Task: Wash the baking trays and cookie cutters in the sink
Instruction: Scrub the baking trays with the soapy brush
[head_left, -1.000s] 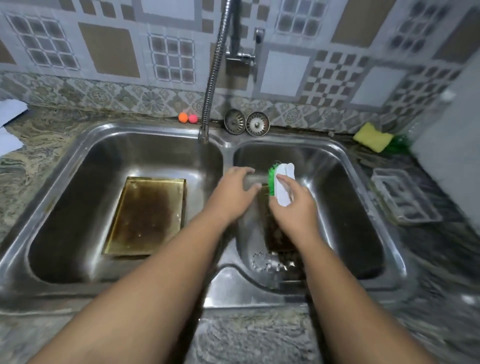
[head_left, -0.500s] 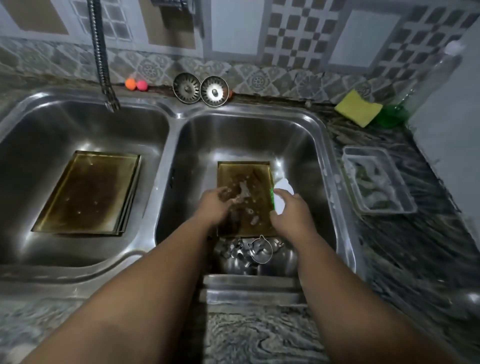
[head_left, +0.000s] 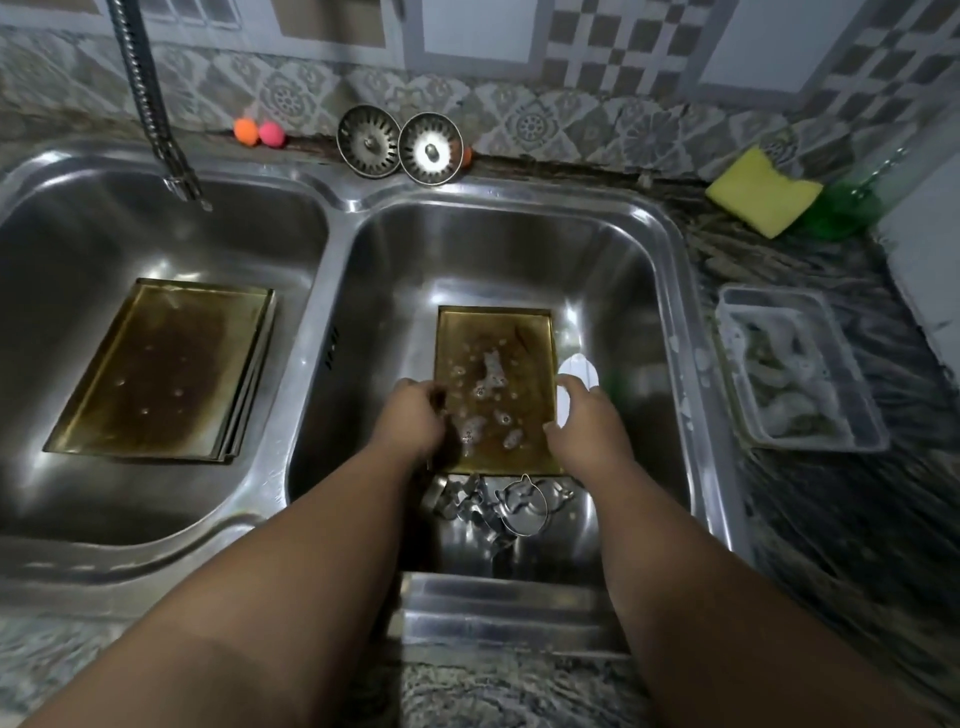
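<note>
A stained golden baking tray (head_left: 493, 353) with soap suds lies flat in the right basin of the steel sink (head_left: 670, 244). My left hand (head_left: 410, 421) grips the tray's left edge. My right hand (head_left: 584, 423) holds a white scrub brush (head_left: 577, 370) with green bristles at the tray's right edge. Several metal cookie cutters (head_left: 498, 501) lie in a heap just below the tray, near the front wall of the basin. Stacked golden trays (head_left: 161, 369), darkly stained, rest in the left basin.
A flexible tap hose (head_left: 150, 104) hangs over the left basin. Two sink strainers (head_left: 400, 143) lean on the back ledge beside two small orange and pink balls (head_left: 260, 132). On the right counter are a yellow sponge (head_left: 761, 192), a green bottle (head_left: 852, 200) and a clear plastic container (head_left: 795, 369).
The view swung right and down onto the right basin. The tray went from held up to lying flat on the basin floor. My right hand with the brush shifted to the tray's right edge.
</note>
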